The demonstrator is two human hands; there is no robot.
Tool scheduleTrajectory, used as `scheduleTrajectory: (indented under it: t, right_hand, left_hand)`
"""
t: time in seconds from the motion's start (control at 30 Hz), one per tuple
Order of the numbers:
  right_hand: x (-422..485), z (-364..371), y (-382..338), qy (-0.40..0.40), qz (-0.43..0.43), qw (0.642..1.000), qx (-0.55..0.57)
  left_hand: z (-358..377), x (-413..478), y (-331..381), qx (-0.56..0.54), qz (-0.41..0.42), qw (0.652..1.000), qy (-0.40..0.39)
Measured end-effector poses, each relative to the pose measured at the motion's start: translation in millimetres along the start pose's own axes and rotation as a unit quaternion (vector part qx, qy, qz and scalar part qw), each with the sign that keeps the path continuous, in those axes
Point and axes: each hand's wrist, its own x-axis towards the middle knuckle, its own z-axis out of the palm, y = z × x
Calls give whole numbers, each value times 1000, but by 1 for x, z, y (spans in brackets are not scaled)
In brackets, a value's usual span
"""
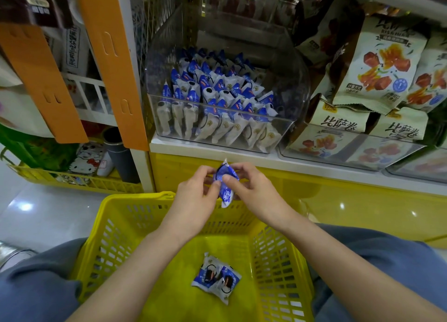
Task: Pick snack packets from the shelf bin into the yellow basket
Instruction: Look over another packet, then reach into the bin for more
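A blue and white snack packet (226, 188) hangs above the far rim of the yellow basket (113, 227). My left hand (197, 193) and my right hand (251, 188) both pinch it from either side. Two matching packets (216, 277) lie on the basket floor. The clear shelf bin (285, 97) just beyond holds several more of the same packets (217, 97), standing in rows.
Large beige snack bags (379, 65) fill the shelf to the right of the bin. An orange shelf post (113, 65) stands at the left, with a yellow crate (79, 180) on the floor behind it. My knees in blue trousers flank the basket.
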Motion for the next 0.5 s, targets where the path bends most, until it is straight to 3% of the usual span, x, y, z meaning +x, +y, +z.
scheduleTrajectory:
  t: [0.17, 0.37, 0.5]
  right_hand:
    - [3, 0, 0, 15, 65, 992, 103]
    - [-3, -3, -8, -103, -5, 991, 81]
    - [0, -8, -8, -99, -13, 992, 73]
  left_hand:
    - [1, 2, 2, -92, -48, 994, -25]
    - [-6, 3, 2, -179, -66, 981, -46]
    - [-6, 5, 7, -249, -106, 963, -12]
